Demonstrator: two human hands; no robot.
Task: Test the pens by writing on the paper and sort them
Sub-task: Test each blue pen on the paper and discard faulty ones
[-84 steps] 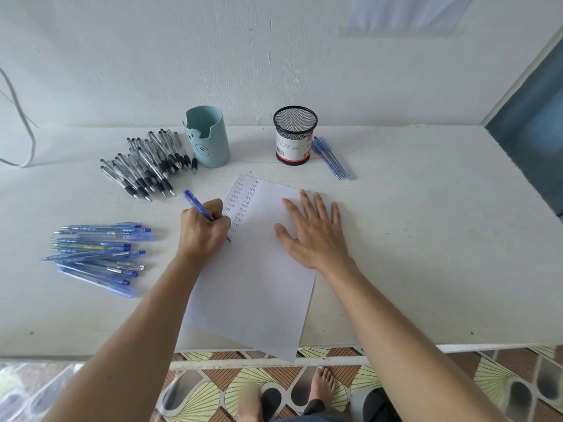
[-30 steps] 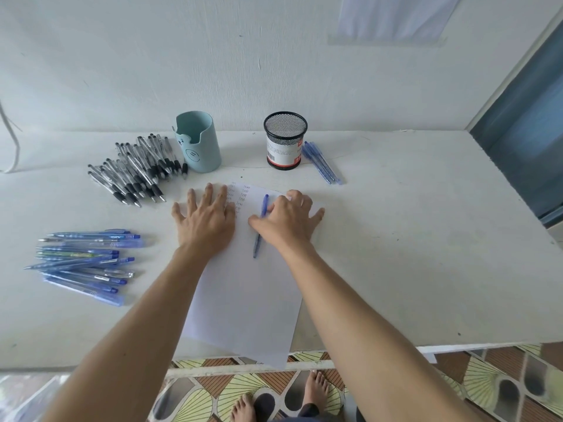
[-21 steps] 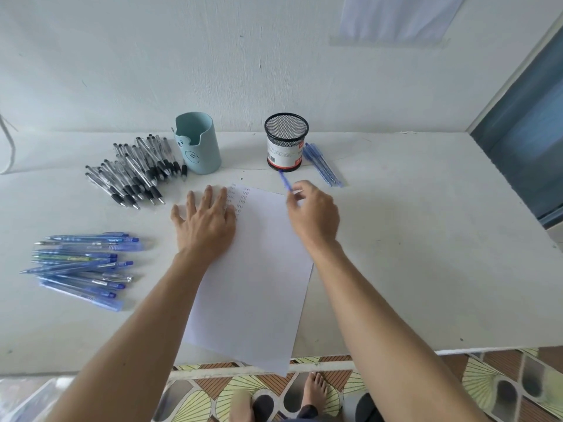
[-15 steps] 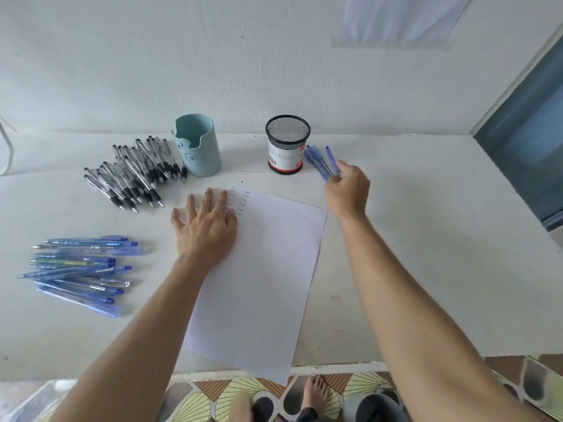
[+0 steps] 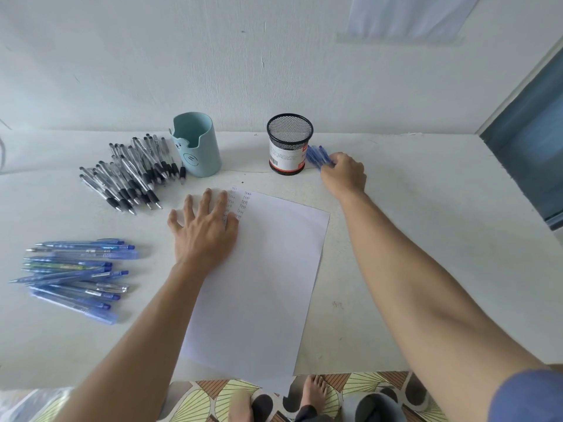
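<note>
The small cluster of blue pens [image 5: 316,154] lay at the far side of the table [image 5: 432,245], just right of the black mesh pen cup [image 5: 289,141], apparently as the sorted pile for tested pens; the right hand [image 5: 343,173] reached over to it with curled fingers against the pens' near ends, though through the blur I could not tell whether they pinched a pen or only touched the pile; the left hand [image 5: 203,231] lay flat, fingers spread, on the far left corner of the paper [image 5: 268,275], probably to pin the sheet for writing, and partly covered the two columns of small test words [image 5: 242,202]; the paper sat slantwise at the middle, its near corner overhanging the table edge; to its left a fan of blue pens [image 5: 76,275] lay near the left side, likely awaiting a test; farther off, a heap of black-gripped pens [image 5: 131,175] lay just left of the pale teal holder [image 5: 196,144]; the mesh cup stood so close to the right hand that a careless withdrawal might knock it, while the way from the left hand to the fan looked unobstructed; a pale sheet [image 5: 408,16] was taped to the wall beyond, and bare feet [image 5: 315,397] showed on patterned tiles below.
</note>
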